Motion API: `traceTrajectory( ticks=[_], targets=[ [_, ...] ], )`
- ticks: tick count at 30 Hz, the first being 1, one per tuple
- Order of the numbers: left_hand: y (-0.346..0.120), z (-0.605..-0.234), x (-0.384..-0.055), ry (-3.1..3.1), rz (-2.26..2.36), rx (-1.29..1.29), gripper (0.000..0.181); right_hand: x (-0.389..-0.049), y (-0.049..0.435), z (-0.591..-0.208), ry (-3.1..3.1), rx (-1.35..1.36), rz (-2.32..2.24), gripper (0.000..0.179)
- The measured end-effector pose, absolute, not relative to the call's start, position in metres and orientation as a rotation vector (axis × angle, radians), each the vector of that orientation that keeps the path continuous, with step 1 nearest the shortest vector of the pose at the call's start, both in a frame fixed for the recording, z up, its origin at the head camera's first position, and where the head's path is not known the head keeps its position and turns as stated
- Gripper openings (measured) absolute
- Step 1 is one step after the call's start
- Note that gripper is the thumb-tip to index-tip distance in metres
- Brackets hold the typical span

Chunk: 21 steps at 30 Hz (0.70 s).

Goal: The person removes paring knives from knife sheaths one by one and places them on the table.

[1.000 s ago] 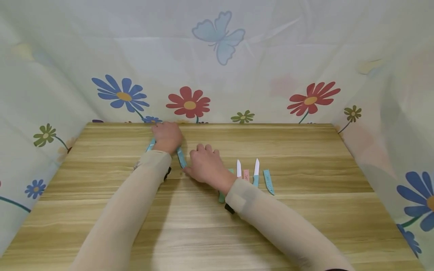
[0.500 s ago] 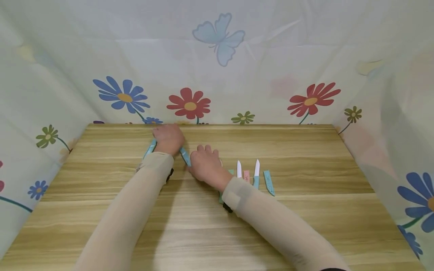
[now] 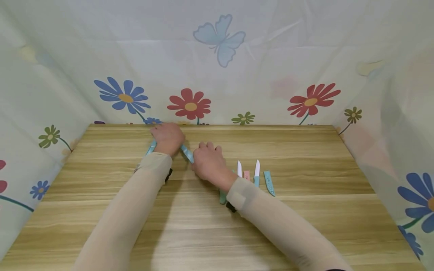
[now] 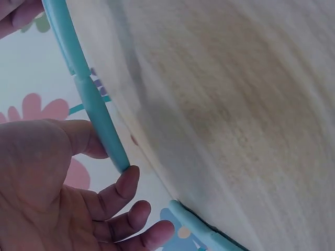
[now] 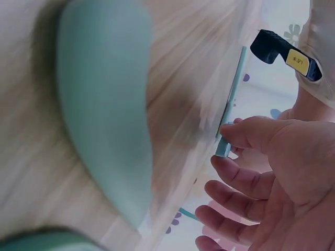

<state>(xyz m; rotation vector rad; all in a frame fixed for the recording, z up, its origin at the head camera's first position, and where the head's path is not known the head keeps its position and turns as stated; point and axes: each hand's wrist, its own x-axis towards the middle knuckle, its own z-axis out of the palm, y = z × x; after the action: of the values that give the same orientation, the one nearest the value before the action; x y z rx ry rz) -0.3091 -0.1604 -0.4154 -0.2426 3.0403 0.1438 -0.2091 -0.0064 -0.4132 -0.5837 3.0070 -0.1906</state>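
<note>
A light-blue paring knife (image 4: 101, 112), its blade end apparently in a light-blue sheath (image 4: 64, 34), spans both hands near the table's back left. My left hand (image 3: 167, 137) pinches the handle end between thumb and index finger. At the other end, my right hand (image 3: 209, 162) pinches the tip with thumb and index finger, its other fingers loosely spread. Another light-blue piece (image 3: 150, 147) lies left of my left wrist, partly hidden by it. Beneath my right forearm a green handle (image 3: 222, 196) shows, mostly covered.
Right of my right hand lie a white-bladed knife (image 3: 239, 168) with its handle hidden, a pink sheath (image 3: 246, 175), a blue-handled knife (image 3: 256, 177) with a white blade, and a blue sheath (image 3: 269, 183). A flower-printed curtain (image 3: 217, 86) borders the wooden table (image 3: 190, 233).
My right hand has shifted slightly to the right, and the light-blue knife between the hands has swung to a flatter slant. The other knives and sheaths stay put.
</note>
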Motion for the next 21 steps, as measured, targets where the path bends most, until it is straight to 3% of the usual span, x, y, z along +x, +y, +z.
traceTrajectory(
  ticks=[12, 21],
  targets=[
    [-0.166, -0.395, -0.295, 3.042, 0.376, -0.22, 0.044, -0.202, 0.014, -0.401, 3.082, -0.6, -0.227, 0.02],
    [-0.17, -0.392, -0.294, 2.95, 0.897, -0.243, 0.039, -0.202, 0.034, -0.394, 3.116, -0.595, -0.28, 0.025]
  ],
)
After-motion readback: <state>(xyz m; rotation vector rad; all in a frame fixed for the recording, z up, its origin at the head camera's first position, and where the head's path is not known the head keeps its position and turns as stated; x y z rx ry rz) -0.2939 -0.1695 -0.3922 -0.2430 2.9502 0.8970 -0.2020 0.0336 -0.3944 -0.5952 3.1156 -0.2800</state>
